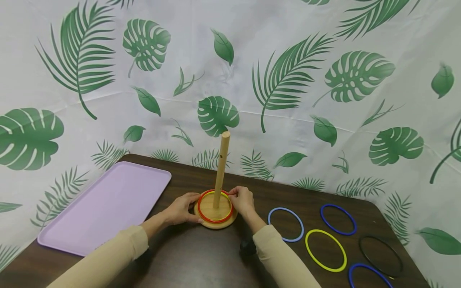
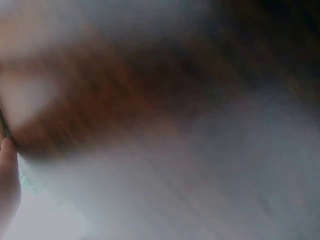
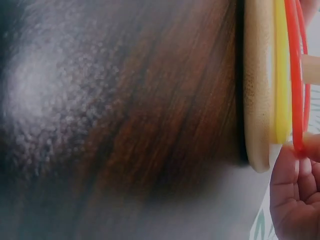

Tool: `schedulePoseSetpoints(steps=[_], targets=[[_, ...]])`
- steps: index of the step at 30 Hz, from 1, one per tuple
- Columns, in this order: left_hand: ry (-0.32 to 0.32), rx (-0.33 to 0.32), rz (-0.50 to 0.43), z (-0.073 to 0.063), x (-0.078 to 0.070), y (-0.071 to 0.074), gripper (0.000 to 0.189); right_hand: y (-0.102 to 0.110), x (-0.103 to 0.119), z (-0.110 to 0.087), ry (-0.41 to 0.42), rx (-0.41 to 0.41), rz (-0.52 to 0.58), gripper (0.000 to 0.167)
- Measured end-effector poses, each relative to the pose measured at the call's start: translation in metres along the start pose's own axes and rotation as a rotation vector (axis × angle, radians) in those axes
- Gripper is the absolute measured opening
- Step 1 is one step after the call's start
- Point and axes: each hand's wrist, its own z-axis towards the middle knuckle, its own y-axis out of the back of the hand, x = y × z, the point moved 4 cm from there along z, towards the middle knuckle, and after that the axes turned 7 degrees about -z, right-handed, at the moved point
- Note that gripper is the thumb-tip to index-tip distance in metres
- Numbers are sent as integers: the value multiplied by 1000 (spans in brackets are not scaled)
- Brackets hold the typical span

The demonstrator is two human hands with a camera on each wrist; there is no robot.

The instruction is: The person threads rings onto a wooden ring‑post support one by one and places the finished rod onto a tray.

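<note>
A round wooden base (image 1: 215, 227) with an upright wooden peg (image 1: 221, 170) stands on the dark table. Around the peg are a yellow ring (image 3: 282, 75), lying on the base, and a red ring (image 3: 296, 75) just above it, partly lifted off. My right hand (image 1: 243, 201) pinches the red ring at its right side between thumb and fingertips. At the left of the base my left hand (image 1: 181, 210) holds the rim, thumb on the near side and fingers on the far side. Only a fingertip shows in the blurred left wrist view.
Right of the base lie a light blue ring (image 1: 301, 230), a yellow ring (image 1: 343, 250), a dark blue ring (image 1: 354, 226), a black ring (image 1: 397, 256) and another blue ring (image 1: 363, 265). A lilac tray (image 1: 111, 204) lies on the left. A leaf-patterned cloth (image 1: 245, 88) hangs behind the table.
</note>
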Motion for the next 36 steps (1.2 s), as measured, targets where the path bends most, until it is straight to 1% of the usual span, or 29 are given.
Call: schedulePoseSetpoints(steps=[5, 9, 12, 15, 22, 28, 32, 36], targets=[[9, 11, -10, 1, 1, 0, 84, 0, -1, -2, -28, -25, -35, 5], [18, 15, -6, 1, 2, 0, 84, -1, -4, -2, -31, -38, -24, 4], [11, 11, 2, 2, 1, 0, 84, -2, -5, -2, -32, -39, -18, 4], [-3, 7, 10, 1, 0, 0, 85, -2, -5, -2, -31, -33, -21, 4], [34, 9, -42, 2, 2, -1, 86, -1, -2, -3, -22, -2, -21, 5], [32, 25, -49, 1, 4, -1, 86, -2, -3, -3, -34, 15, -21, 6], [45, 28, -70, 1, 4, -1, 85, -2, -4, -3, -53, 31, -11, 7], [43, 25, -73, 1, 3, 0, 85, -1, -4, -4, -42, 25, 18, 10]])
